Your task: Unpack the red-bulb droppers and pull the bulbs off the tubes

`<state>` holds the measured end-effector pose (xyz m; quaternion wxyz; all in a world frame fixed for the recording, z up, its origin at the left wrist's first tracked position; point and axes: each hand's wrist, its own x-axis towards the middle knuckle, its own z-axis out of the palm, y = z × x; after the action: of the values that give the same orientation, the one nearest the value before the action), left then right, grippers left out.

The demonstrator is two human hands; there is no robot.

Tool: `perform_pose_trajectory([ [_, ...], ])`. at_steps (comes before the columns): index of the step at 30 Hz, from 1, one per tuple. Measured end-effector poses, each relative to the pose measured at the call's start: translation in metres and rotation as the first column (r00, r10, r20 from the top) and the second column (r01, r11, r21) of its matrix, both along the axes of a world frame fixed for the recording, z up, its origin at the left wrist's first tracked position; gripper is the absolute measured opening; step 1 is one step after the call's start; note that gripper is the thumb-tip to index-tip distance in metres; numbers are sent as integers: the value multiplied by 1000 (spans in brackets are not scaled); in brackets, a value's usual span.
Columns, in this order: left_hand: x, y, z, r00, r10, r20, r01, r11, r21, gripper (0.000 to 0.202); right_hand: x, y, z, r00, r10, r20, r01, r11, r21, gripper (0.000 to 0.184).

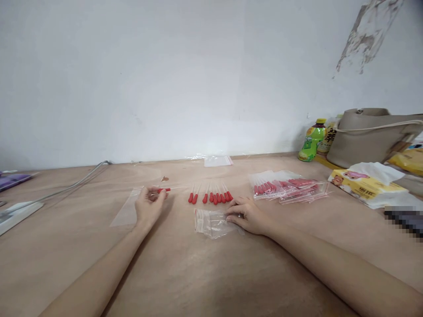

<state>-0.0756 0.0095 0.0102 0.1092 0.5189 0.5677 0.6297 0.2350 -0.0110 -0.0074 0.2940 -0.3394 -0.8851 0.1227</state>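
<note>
Well, from here I see the left hand [148, 206] pinching a red-bulbed dropper [164, 190], its thin stem pointing toward the row of droppers [215, 200] between the hands; swinging wide might scatter them. The right hand [249, 216] touches the clear bag [211, 224], gripping or resting I can't tell; loosely held, it could slip.

Pale wall [165, 79], peeling patch [365, 39] upper right; brown tabletop [158, 273] against wall; soft light.
</note>
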Motion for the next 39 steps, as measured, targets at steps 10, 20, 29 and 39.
perform_pose_trajectory([
  [10,36,-11,6,907,-273,-319,188,944,-272,31,0,-1,1,1000,-12,21,11,1000,29,17],
  [20,29,-4,-3,803,-455,-385,275,856,-439,61,4,19,17,953,-280,-117,280,960,-19,22],
  [29,41,10,-9,651,-533,-540,290,832,-472,63,-5,55,10,976,-211,51,216,964,-157,71],
  [39,60,17,-17,683,-490,-542,272,859,-434,52,-32,82,14,997,-78,-1,74,951,-299,80],
])
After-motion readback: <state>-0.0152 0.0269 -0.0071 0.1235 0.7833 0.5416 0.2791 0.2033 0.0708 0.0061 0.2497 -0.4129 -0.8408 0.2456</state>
